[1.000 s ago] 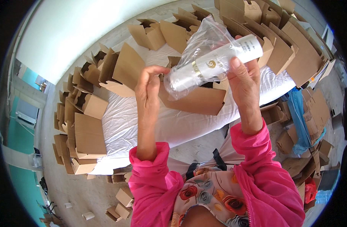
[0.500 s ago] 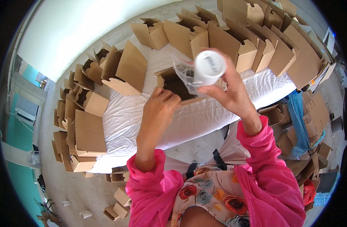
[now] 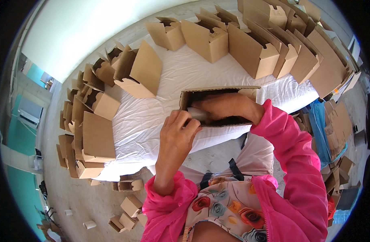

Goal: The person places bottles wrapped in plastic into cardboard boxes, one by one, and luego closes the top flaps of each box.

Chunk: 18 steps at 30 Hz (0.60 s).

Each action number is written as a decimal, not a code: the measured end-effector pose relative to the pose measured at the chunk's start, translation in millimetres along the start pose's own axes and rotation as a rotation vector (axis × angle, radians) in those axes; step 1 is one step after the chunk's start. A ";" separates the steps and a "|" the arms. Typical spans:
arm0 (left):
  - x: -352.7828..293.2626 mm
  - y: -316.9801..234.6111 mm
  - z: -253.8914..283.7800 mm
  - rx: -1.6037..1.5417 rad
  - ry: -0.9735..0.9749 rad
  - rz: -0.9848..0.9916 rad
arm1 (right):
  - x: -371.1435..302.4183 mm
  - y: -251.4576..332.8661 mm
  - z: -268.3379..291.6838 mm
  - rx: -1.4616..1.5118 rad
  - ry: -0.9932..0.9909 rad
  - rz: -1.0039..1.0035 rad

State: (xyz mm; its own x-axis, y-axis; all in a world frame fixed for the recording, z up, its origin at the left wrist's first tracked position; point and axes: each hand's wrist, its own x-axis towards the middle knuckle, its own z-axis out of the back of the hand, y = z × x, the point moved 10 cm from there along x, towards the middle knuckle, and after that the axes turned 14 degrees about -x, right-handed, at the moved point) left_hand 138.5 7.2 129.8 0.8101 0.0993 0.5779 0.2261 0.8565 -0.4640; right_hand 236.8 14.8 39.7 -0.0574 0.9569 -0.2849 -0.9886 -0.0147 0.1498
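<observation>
While the bare left hand grips the near left corner of one open brown cardboard box, the bare right hand reaches inside; whether it is closed cannot be told, since its fingertips are hidden. One pale, smooth cylinder shows within, partly covered by that hand. This box sits at the near edge of a white cloth-covered surface. Along the left edge, more open brown boxes overlap too much to count. Three such boxes stand foremost at the far edge's middle.

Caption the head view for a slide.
Left hand at the rim of a box, right hand inside, other boxes on white cloth.
</observation>
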 end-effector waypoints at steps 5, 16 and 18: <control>-7.8 16.7 3.9 -0.090 -0.150 0.013 | -35.8 5.3 48.6 0.153 -0.580 0.126; -21.2 40.0 -1.8 -0.313 -0.268 0.007 | -236.1 -46.8 6.5 0.636 -1.568 -0.493; -20.7 40.6 -3.5 -0.319 -0.293 0.005 | -203.8 -28.7 5.2 0.622 -1.336 -0.245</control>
State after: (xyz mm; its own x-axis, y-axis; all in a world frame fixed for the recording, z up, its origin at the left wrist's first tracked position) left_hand 132.8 38.1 96.7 0.6346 0.2820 0.7196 0.4155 0.6606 -0.6252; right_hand 277.6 -178.3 98.4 0.6035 0.4741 0.6411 -0.7189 -0.0244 0.6947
